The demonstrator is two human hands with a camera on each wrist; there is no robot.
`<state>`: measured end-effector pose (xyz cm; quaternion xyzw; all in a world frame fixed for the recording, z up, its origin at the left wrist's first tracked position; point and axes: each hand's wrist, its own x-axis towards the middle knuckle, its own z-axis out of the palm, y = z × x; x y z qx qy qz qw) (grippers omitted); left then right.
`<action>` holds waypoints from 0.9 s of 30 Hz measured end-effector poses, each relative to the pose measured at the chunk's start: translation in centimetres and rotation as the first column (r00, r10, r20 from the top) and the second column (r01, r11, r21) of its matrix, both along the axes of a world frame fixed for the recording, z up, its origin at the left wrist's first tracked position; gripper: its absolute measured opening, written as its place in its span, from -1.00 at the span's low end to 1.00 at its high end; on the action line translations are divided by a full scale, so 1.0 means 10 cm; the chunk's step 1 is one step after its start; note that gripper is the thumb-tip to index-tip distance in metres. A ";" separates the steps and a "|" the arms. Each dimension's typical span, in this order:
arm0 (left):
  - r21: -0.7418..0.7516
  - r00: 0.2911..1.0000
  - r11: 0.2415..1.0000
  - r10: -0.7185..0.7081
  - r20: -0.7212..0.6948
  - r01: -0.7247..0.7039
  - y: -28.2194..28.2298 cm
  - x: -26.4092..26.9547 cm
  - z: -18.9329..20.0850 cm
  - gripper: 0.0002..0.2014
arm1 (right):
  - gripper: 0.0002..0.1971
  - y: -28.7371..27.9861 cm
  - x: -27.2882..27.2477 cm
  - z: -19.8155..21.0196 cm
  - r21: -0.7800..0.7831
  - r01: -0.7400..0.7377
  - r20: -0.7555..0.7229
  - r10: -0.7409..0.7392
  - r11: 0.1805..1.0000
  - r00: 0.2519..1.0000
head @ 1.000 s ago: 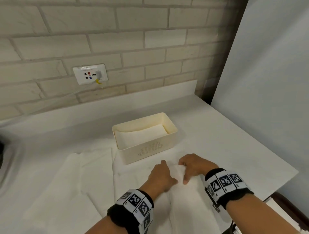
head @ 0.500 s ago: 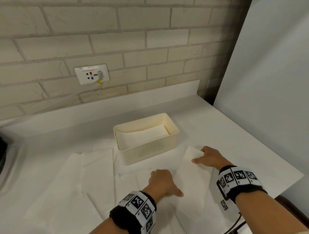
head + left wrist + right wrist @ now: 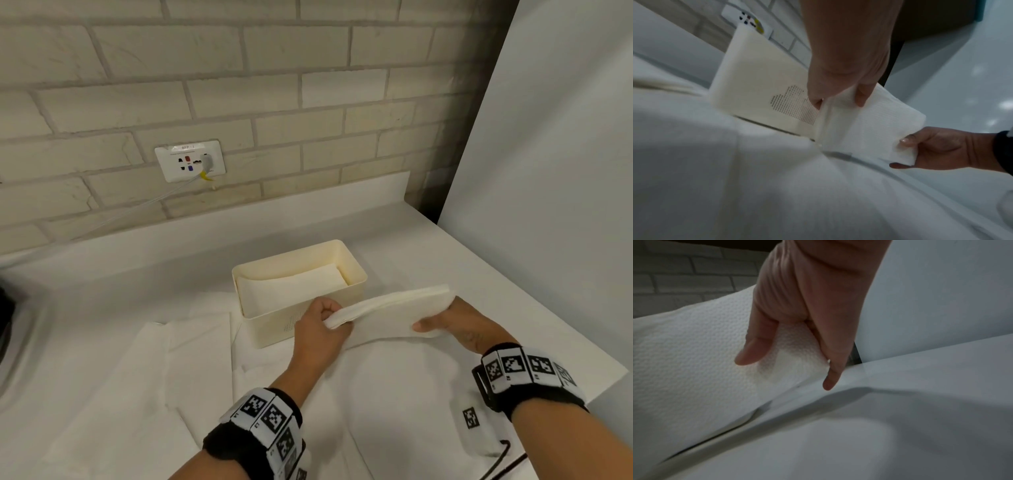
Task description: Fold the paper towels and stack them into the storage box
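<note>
A folded white paper towel [image 3: 390, 310] [image 3: 875, 128] [image 3: 690, 353] hangs above the counter just in front of the cream storage box [image 3: 270, 318] [image 3: 756, 91]. My left hand [image 3: 320, 323] [image 3: 840, 99] pinches its left end, and my right hand [image 3: 445, 323] [image 3: 925, 151] [image 3: 789, 360] pinches its right end between thumb and fingers. Inside the box lies another folded towel [image 3: 291, 286]. Unfolded towels [image 3: 154, 377] are spread flat on the counter to the left and under my forearms.
The white counter [image 3: 428, 260] ends at a brick wall behind with a power socket [image 3: 190, 161] and cable. A white panel [image 3: 548, 171] stands along the right side. The counter's front right edge [image 3: 589, 394] is close to my right wrist.
The towel lay flat on the counter under both hands; both hands have since gripped its ends and lifted it toward the box.
</note>
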<state>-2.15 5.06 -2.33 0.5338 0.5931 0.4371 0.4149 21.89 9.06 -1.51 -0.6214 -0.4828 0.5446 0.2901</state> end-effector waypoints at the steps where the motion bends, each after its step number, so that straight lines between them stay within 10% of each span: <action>1: 0.011 0.998 0.999 0.030 0.053 -0.030 -0.02 0.00 -0.03 -0.66 | -0.44 0.00 -0.02 -0.01 0.007 -0.006 -0.016 0.006 1.000 1.000; 11: -0.153 0.954 0.981 0.154 0.257 -0.117 -0.03 0.06 -0.19 -0.46 | -0.45 -0.03 -0.15 -0.11 0.052 -0.031 -0.101 0.036 0.998 0.994; 27: -0.017 0.979 0.991 0.131 -0.157 -0.135 -0.02 -0.37 0.55 -0.66 | -0.60 0.15 -0.50 0.40 0.109 0.104 -0.270 -0.071 0.989 0.960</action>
